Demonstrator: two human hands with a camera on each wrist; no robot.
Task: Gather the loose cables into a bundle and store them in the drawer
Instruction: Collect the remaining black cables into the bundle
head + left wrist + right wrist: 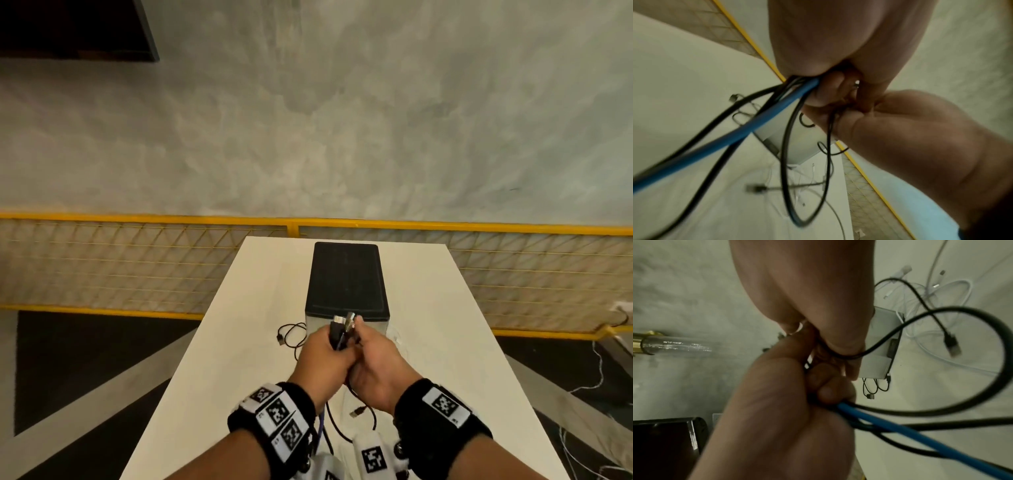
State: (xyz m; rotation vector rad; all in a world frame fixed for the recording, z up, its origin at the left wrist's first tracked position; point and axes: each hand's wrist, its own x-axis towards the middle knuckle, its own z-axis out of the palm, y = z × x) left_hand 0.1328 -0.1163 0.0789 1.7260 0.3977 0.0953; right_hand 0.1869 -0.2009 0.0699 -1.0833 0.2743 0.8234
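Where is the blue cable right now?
The blue cable is gripped with black cables in the left hand, the right hand pressed alongside; it trails back toward the person over the white table.

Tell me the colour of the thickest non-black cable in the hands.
Blue cable, clearest in the right wrist view.

Black wristbands (pixel 442 416) are being worn behind both hands. White square-patterned marker tags (pixel 278 413) are being carried on them.
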